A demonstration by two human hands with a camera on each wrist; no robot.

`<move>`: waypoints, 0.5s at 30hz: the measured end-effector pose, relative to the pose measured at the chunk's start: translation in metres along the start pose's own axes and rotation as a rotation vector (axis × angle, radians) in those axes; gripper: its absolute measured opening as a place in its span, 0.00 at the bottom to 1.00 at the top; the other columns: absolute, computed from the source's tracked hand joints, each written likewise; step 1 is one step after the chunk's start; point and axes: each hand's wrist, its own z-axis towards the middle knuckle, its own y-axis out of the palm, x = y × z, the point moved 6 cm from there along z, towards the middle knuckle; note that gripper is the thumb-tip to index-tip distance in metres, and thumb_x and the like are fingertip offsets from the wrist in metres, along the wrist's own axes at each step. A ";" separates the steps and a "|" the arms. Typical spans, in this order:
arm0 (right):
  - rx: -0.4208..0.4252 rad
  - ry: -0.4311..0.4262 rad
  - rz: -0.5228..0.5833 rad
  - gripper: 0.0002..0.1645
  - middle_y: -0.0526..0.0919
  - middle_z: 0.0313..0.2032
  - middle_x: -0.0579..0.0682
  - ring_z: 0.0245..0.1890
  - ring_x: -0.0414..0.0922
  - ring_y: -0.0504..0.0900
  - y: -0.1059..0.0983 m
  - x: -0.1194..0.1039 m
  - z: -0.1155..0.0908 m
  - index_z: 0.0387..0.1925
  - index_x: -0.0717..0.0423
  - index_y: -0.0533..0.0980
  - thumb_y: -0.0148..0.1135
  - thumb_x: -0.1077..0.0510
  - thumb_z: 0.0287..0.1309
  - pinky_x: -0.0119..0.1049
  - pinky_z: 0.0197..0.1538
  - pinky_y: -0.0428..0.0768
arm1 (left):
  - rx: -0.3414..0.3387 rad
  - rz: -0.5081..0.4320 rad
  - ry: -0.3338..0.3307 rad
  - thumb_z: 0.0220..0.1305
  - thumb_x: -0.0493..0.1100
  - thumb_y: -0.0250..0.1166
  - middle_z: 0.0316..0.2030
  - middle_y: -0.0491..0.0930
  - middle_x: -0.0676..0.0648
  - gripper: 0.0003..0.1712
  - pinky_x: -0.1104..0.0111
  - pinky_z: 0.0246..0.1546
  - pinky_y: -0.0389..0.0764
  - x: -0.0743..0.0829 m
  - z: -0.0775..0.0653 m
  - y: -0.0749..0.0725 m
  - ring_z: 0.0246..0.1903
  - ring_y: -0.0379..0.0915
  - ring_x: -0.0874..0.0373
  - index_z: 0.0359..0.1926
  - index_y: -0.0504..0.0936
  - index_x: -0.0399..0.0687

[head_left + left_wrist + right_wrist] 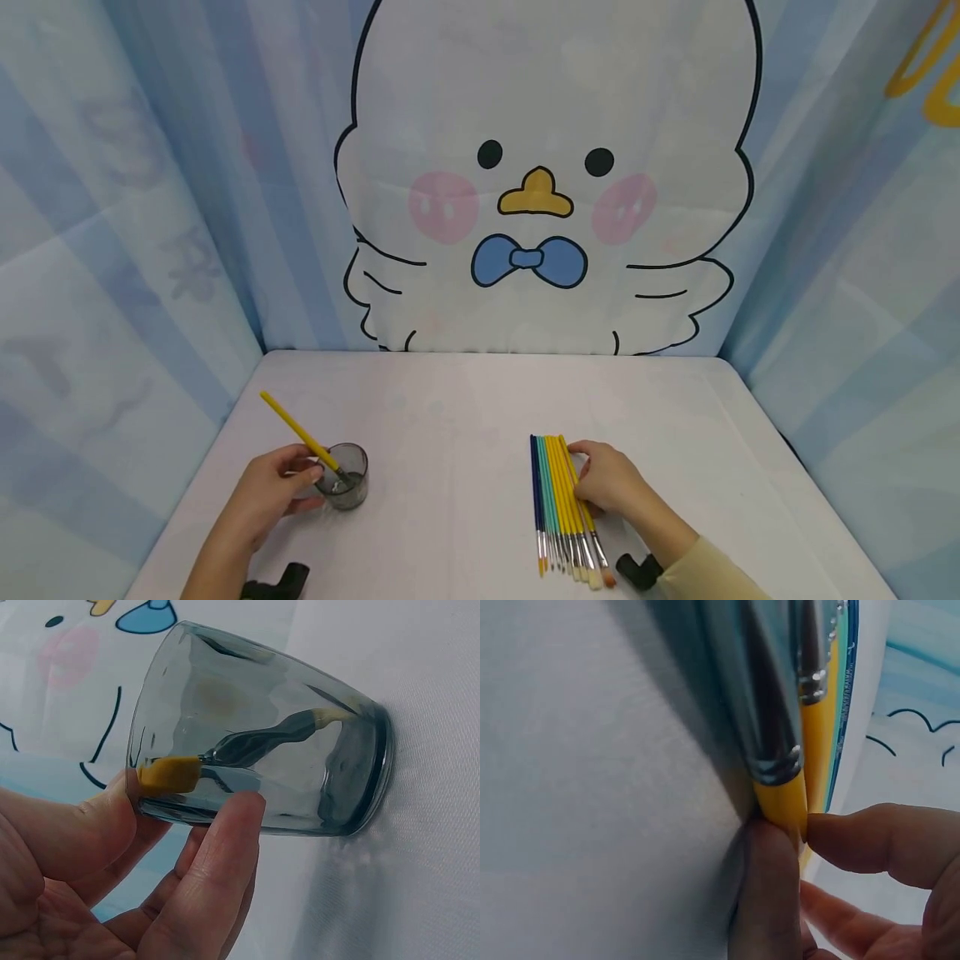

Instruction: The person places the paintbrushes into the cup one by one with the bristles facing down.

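A smoky clear glass stands on the left of the table. One yellow-handled paintbrush leans in it, bristles down at the bottom in the left wrist view. My left hand holds the side of the glass, thumb at the rim beside the brush handle. On the right, several paintbrushes lie side by side, dark blue, teal and yellow, bristles toward me. My right hand pinches the outermost yellow paintbrush at its handle. That brush lies slightly slanted, touching its neighbours near the handle ends.
A white cloth covers the table. Behind it hangs a curtain with a cartoon bird, and striped blue curtains close off both sides. Black wrist devices show at the left wrist and right wrist.
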 end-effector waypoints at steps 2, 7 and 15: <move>-0.010 0.009 -0.006 0.44 0.79 0.30 0.53 0.18 0.46 0.78 0.000 -0.001 0.001 0.71 0.56 0.76 0.72 0.69 0.47 0.29 0.19 0.79 | -0.001 -0.003 0.001 0.79 0.33 0.62 0.57 0.77 0.33 0.24 0.59 0.44 0.97 0.000 0.000 0.000 0.49 0.83 0.52 0.71 0.74 0.30; -0.046 0.054 0.077 0.45 0.78 0.33 0.55 0.20 0.48 0.79 0.000 0.002 0.003 0.72 0.56 0.75 0.72 0.70 0.49 0.31 0.21 0.83 | -0.003 -0.006 0.008 0.79 0.33 0.62 0.57 0.77 0.33 0.23 0.60 0.44 0.97 0.000 -0.001 0.000 0.49 0.83 0.52 0.71 0.75 0.30; -0.061 0.037 0.240 0.46 0.78 0.34 0.55 0.23 0.48 0.77 -0.002 0.004 0.004 0.73 0.56 0.73 0.70 0.72 0.49 0.32 0.21 0.83 | -0.006 -0.018 0.011 0.79 0.33 0.62 0.56 0.77 0.34 0.24 0.60 0.45 0.97 -0.001 -0.001 -0.001 0.48 0.83 0.53 0.71 0.74 0.30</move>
